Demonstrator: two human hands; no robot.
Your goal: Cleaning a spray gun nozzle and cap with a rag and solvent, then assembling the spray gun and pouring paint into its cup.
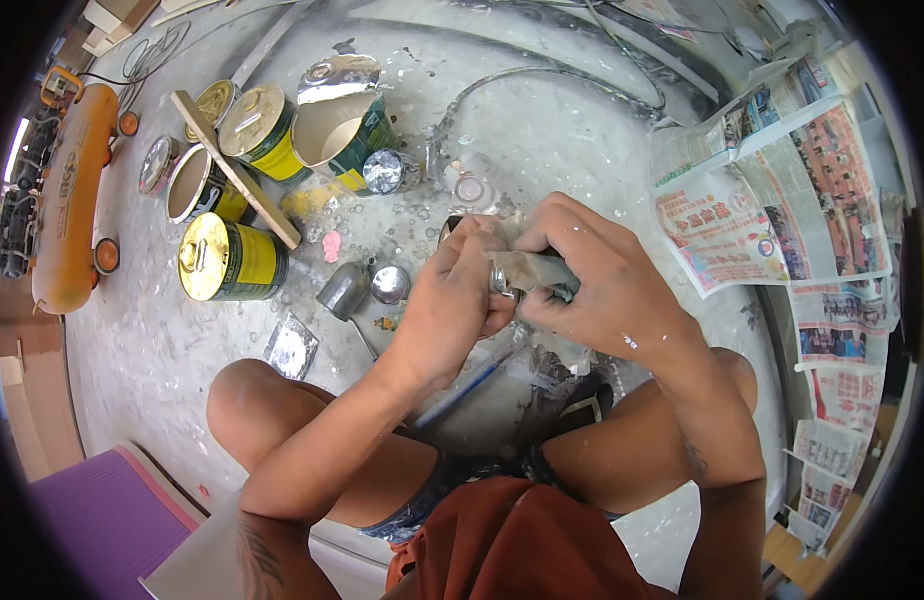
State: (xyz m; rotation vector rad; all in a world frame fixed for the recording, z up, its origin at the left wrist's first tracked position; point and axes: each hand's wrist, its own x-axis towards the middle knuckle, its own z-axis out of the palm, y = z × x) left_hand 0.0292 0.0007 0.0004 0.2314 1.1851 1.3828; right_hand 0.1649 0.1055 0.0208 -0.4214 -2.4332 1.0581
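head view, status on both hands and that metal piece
Left hand and right hand both clamped on small grey metal part. Paint cans off left, apart. Nothing blocking.

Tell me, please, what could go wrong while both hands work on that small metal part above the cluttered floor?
1. The left hand and right hand hold the small metal part over bare legs; a slip could drop it or smear residue on them.
2. An open paint can with a bent-back lid stands close ahead; a stray reach could tip it or catch the lid's edge.
3. A wooden stick lies across cans and might be knocked off.
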